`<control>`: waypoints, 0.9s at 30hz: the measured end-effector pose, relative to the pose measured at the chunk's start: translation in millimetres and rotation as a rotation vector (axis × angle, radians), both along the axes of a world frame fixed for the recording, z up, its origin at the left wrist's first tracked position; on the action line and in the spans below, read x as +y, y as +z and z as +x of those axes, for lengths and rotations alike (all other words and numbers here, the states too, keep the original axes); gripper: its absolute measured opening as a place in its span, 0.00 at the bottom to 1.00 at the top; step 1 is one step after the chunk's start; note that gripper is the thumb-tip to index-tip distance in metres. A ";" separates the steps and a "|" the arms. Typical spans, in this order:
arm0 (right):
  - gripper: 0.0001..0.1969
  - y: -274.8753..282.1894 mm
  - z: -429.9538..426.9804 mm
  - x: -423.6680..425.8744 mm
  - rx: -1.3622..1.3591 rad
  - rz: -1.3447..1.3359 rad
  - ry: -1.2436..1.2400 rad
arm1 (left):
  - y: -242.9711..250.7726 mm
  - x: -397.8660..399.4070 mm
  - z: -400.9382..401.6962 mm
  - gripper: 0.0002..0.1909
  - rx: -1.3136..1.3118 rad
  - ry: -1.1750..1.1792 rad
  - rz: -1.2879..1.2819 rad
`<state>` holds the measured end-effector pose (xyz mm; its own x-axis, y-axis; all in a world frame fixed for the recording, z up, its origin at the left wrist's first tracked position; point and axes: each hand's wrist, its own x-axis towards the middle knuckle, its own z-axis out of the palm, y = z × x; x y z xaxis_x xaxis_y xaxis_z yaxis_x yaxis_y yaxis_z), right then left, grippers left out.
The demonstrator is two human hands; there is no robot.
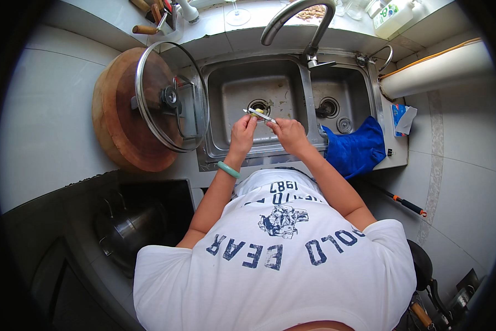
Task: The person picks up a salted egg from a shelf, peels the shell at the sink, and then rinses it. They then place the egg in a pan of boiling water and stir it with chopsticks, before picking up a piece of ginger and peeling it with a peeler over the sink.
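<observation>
My left hand (243, 134) pinches a small pale-yellow piece of food (258, 111) over the larger sink basin (231, 89); what food it is I cannot tell. In my right hand (289, 134) is a metal peeler or small knife (260, 115). Its blade lies across the yellow piece and seems to touch it. Below both hands is the basin's drain (259, 104), with scraps of peel (282, 94) scattered on the steel around it. A green bangle (228, 169) circles my left wrist.
Left of the sink, a glass lid (172, 97) stands on edge by a round wooden chopping board (119, 107). The curved faucet (297, 12) arches over the back. A blue cloth (355, 147) hangs over the smaller basin's (343, 89) front edge. Bottles and a glass (238, 16) line the sill.
</observation>
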<state>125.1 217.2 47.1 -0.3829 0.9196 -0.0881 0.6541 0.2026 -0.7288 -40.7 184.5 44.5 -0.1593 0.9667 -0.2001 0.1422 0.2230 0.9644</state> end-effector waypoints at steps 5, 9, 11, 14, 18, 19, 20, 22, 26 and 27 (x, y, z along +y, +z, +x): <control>0.20 6.3 -8.0 -7.0 -0.148 0.105 -0.054 | 3.7 -0.3 4.5 0.14 0.053 0.070 0.017; 0.19 1.9 -9.1 -4.5 -0.251 0.166 -0.139 | 11.5 -2.6 9.7 0.14 0.069 0.093 0.021; 0.19 1.5 -0.7 0.2 -0.264 0.183 -0.171 | 15.9 -1.2 12.6 0.14 0.081 0.087 0.027; 0.19 -3.7 0.0 5.3 -0.208 0.200 -0.284 | 9.5 4.3 5.7 0.15 -0.411 0.104 -0.132; 0.19 -1.1 1.4 6.4 -0.013 0.101 -0.240 | 3.6 5.2 -0.3 0.16 -0.788 0.096 -0.204; 0.19 1.5 0.3 4.2 -0.014 0.101 -0.241 | 3.3 3.9 -0.4 0.16 -0.882 0.123 -0.210; 0.18 4.8 -2.2 1.4 0.058 0.034 -0.181 | 2.8 3.3 -0.4 0.15 -0.976 0.150 -0.216; 0.18 6.6 -4.7 -4.0 0.127 -0.034 -0.119 | -2.5 2.6 0.0 0.15 -1.014 0.173 -0.239; 0.16 4.2 -7.7 -11.1 0.115 -0.074 -0.068 | -1.8 2.2 -0.2 0.17 -1.143 0.145 -0.269; 0.15 4.2 -8.2 -12.1 0.096 -0.076 -0.060 | -2.3 2.1 -0.4 0.17 -1.142 0.146 -0.268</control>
